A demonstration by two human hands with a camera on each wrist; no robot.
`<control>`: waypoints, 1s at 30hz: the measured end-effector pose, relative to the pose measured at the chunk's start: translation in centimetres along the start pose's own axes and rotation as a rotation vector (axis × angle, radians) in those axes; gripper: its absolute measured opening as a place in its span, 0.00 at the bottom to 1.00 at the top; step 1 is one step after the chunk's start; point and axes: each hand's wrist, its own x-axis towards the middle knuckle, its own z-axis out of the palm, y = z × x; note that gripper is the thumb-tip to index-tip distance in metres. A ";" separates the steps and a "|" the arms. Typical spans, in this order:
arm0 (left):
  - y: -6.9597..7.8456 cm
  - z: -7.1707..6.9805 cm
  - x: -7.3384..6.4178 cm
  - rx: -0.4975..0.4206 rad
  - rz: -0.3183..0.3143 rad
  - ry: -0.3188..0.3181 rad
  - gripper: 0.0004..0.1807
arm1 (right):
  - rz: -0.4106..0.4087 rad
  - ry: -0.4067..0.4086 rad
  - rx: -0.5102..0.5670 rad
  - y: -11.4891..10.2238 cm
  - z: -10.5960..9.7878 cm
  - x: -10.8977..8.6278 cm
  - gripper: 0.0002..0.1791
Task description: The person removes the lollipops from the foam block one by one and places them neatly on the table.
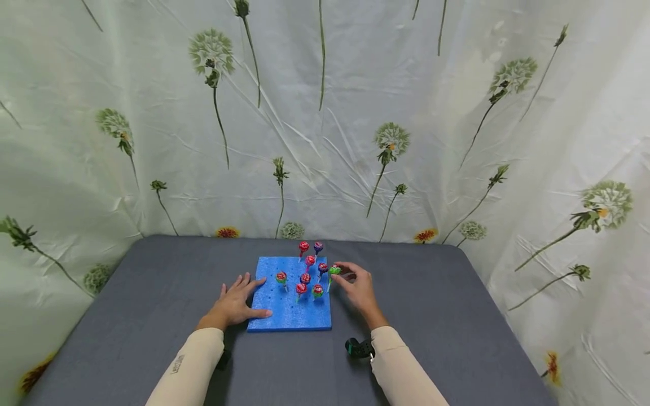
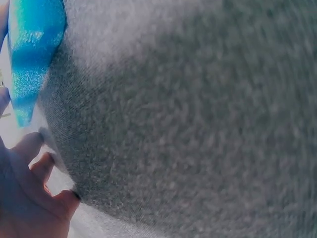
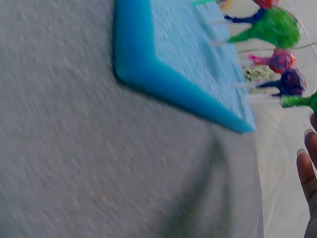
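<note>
A square blue foam board (image 1: 289,321) lies flat, with several wrapped lollipops standing on their sticks in it and small holes on its surface. My left hand (image 1: 235,303) spreads across the board's left edge, thumb and forefinger resting on the foam. In the left wrist view the other fingers (image 2: 42,168) reach past a blue corner. By the right edge, my right hand (image 1: 359,286) pinches a green-wrapped lollipop (image 1: 334,270) at its head, the white stick pointing down at the board. The right wrist view shows that green wrapper (image 3: 298,101) right at the fingertips.
Red lollipops (image 1: 303,246) and purple ones (image 1: 318,247) stand at the back of the board, and a red-green one (image 1: 281,277) stands alone to the left. A grey cloth (image 1: 431,316) covers the table. Behind hangs a white curtain (image 1: 335,141) printed with dandelions.
</note>
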 end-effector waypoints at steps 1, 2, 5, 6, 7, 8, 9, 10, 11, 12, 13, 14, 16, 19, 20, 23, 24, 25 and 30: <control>0.1 -0.1 0.0 0.005 0.000 0.001 0.56 | -0.003 0.002 -0.003 0.1 -0.2 0.1 0.14; 0.1 -0.2 -0.1 0.008 0.000 0.003 0.56 | -0.009 0.002 -0.006 0.3 -0.4 0.3 0.14; 0.2 -0.3 -0.2 0.012 -0.002 0.001 0.55 | -0.019 -0.001 -0.024 0.9 -1.0 0.7 0.14; 0.3 -0.4 -0.3 0.012 -0.002 0.001 0.55 | -0.019 0.000 -0.030 1.1 -1.2 0.8 0.14; 0.3 -0.4 -0.3 0.012 0.000 0.001 0.55 | -0.011 0.002 -0.034 1.4 -1.4 1.0 0.14; 0.4 -0.4 -0.3 0.010 -0.001 0.000 0.55 | -0.002 0.001 -0.038 1.6 -1.6 1.1 0.14; 0.3 -0.4 -0.3 0.009 -0.002 -0.001 0.55 | 0.007 0.000 -0.044 1.9 -1.8 1.2 0.14; 0.4 -0.3 -0.3 0.007 -0.001 0.001 0.55 | 0.020 -0.001 -0.047 2.0 -2.0 1.4 0.14; 0.3 -0.3 -0.3 0.009 -0.001 0.002 0.55 | 0.035 -0.001 -0.042 2.2 -2.1 1.5 0.14; 0.3 -0.2 -0.3 0.008 0.001 0.005 0.55 | 0.043 -0.004 -0.042 2.4 -2.2 1.6 0.14; 0.2 -0.2 -0.3 0.010 0.003 0.006 0.55 | 0.056 -0.006 -0.038 2.6 -2.3 1.8 0.13; 0.1 -0.1 -0.3 0.014 0.003 0.008 0.55 | 0.064 -0.009 -0.037 2.7 -2.4 1.9 0.13; 0.0 -0.1 -0.3 0.020 0.004 0.013 0.55 | 0.079 -0.020 -0.041 3.0 -2.3 2.1 0.12; -0.1 -0.1 -0.5 0.022 0.002 0.017 0.55 | 0.110 -0.040 -0.039 3.5 -2.2 2.3 0.12; -0.2 -0.1 -0.5 0.023 0.002 0.015 0.55 | 0.119 -0.045 -0.038 3.6 -2.1 2.3 0.12; -0.1 -0.3 -0.5 0.025 0.005 0.007 0.54 | 0.157 -0.057 -0.036 4.1 -1.7 2.5 0.13; -0.1 -0.4 -0.4 0.028 0.006 0.003 0.54 | 0.171 -0.059 -0.034 4.3 -1.6 2.5 0.13; -0.1 -0.4 -0.4 0.030 0.005 -0.001 0.54 | 0.184 -0.062 -0.037 4.4 -1.5 2.5 0.13; 0.2 -0.4 -0.2 0.035 -0.003 -0.013 0.54 | 0.242 -0.072 -0.061 4.8 -1.2 2.8 0.11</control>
